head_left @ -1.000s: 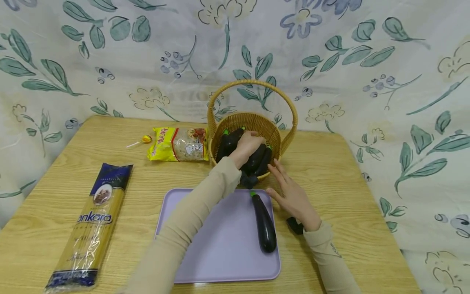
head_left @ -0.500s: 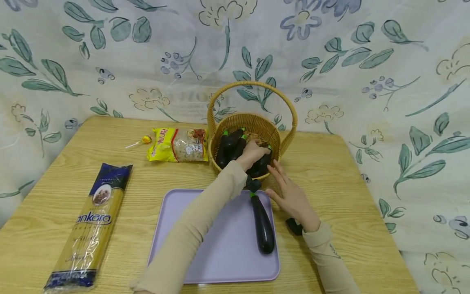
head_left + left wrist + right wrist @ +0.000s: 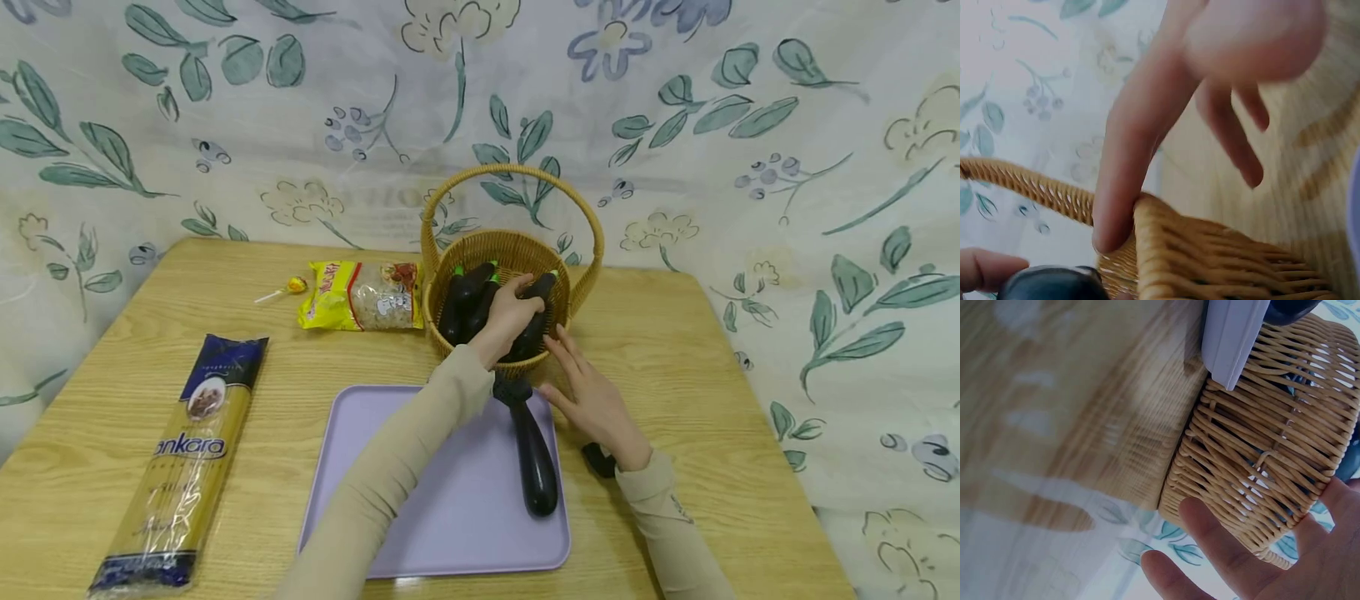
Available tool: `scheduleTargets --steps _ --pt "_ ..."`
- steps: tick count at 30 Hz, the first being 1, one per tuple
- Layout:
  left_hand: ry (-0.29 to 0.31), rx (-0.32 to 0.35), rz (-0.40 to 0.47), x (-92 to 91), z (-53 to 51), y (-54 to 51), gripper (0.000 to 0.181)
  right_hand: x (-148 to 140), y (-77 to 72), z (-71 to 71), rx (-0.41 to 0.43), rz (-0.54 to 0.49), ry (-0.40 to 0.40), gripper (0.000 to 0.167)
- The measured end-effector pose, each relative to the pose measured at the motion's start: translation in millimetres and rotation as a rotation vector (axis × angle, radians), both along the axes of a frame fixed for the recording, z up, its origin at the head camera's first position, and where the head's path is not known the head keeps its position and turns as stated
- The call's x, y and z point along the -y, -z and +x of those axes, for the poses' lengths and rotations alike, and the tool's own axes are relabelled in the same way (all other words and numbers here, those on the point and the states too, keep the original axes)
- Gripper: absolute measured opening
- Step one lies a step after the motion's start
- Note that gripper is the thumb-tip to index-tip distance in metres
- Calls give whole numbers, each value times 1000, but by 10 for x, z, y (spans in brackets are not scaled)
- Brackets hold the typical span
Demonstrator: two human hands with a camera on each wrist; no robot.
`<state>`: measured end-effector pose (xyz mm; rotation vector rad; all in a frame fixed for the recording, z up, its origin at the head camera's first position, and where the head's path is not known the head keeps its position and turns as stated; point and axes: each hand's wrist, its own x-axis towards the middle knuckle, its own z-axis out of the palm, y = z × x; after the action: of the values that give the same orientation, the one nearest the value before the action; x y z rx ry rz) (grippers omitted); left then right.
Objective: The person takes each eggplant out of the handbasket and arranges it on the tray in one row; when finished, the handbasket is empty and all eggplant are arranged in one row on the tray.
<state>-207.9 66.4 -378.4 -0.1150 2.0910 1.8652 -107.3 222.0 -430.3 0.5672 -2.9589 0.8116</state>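
My left hand (image 3: 513, 317) reaches into the wicker basket (image 3: 480, 242) and grips a dark eggplant (image 3: 534, 333) at the right side, its stem end tipped up. Several other eggplants (image 3: 471, 304) lie to the left of it inside. In the left wrist view, only the end of an eggplant (image 3: 1054, 286) shows beside a fingertip. My right hand (image 3: 600, 408) touches the basket's front right rim with extended fingers, its thumb apart; the right wrist view shows these fingers (image 3: 1229, 550) along the basket wall. One more eggplant (image 3: 538, 467) rests on the lilac tray (image 3: 442, 500).
A spaghetti packet (image 3: 187, 450) lies at the left of the wooden table (image 3: 660, 350). A yellow and clear bag (image 3: 367, 296) sits against the basket's left side, with a lollipop (image 3: 296, 285) beside it. The basket's tall handle (image 3: 513, 169) arches overhead; floral cloth (image 3: 337, 100) hangs behind.
My left hand has moved from the middle eggplants to the right one and taken hold of it; that eggplant's stem end has risen. My right hand has stayed at the rim.
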Motion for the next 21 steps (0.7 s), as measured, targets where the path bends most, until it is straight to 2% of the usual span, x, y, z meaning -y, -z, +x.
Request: scheduleTargets --steps 8,14,21 --pt "14 -69 44 88 296 -45 60 13 -5 1 2 2 1 72" --pt "27 -84 81 168 482 -74 54 12 1 0 5 3 3 72" --pt "49 -102 152 373 745 -136 48 8 -1 -1 10 -2 4 71"
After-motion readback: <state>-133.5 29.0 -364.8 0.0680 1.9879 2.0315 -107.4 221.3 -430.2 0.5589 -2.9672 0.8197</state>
